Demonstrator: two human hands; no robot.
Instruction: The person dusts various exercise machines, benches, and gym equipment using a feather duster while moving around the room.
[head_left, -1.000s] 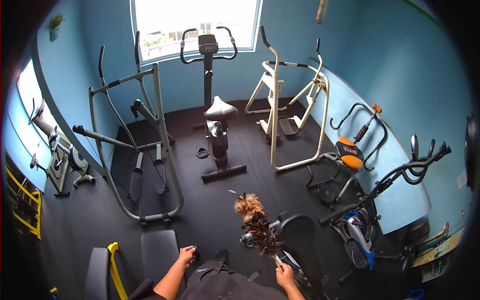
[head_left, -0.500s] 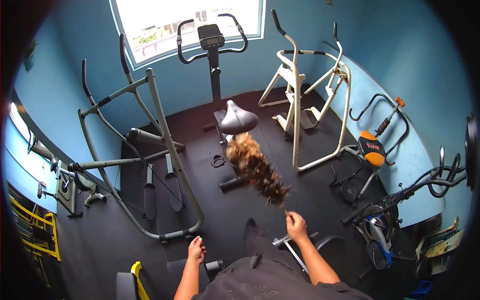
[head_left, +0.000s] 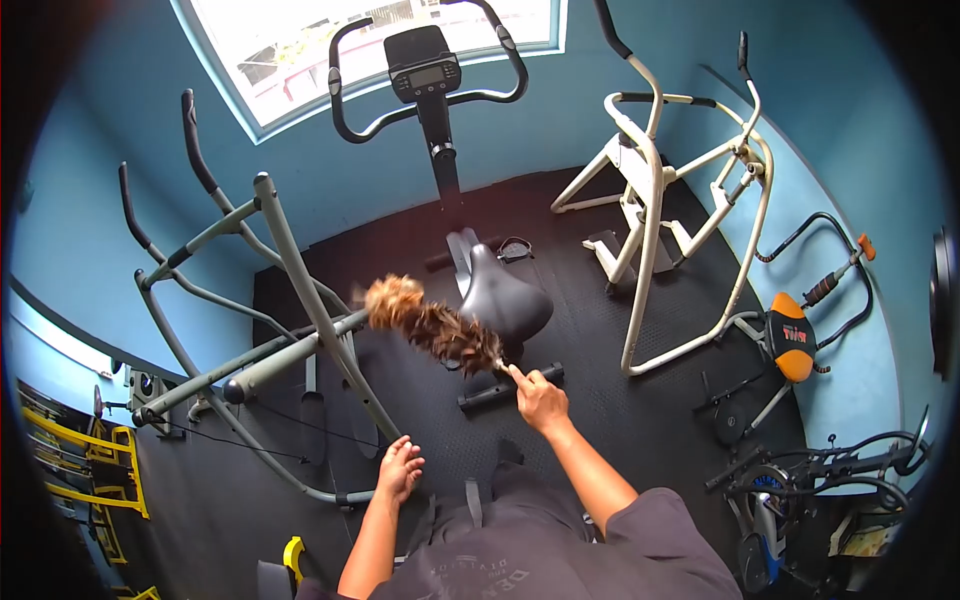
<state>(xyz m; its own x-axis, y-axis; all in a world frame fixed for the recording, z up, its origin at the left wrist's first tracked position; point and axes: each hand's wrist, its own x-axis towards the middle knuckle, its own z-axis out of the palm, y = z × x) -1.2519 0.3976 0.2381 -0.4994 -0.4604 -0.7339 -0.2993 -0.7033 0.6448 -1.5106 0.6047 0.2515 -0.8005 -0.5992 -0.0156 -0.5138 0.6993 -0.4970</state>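
Note:
My right hand (head_left: 543,400) is closed round the handle of a feather duster (head_left: 445,335). The duster's brown feathers point up and to the left, with a lighter, blurred tip near the grey frame of the left machine. In the view they lie just left of the black saddle (head_left: 505,295) of an exercise bike; whether they touch it I cannot tell. My left hand (head_left: 400,470) holds nothing, its fingers loosely bent and apart, near the lower end of the grey elliptical frame (head_left: 325,310).
The bike's console (head_left: 423,65) and handlebars stand before the window. A cream-coloured stepping machine (head_left: 650,210) is at the right, with an orange-and-black seat (head_left: 790,337) beyond it. Yellow racks (head_left: 135,470) stand at the far left. Black rubber matting (head_left: 590,450) covers the floor.
The feather duster in my right hand has swung left, from in front of the saddle toward the grey frame. My view has moved closer to the bike. My left hand has opened slightly.

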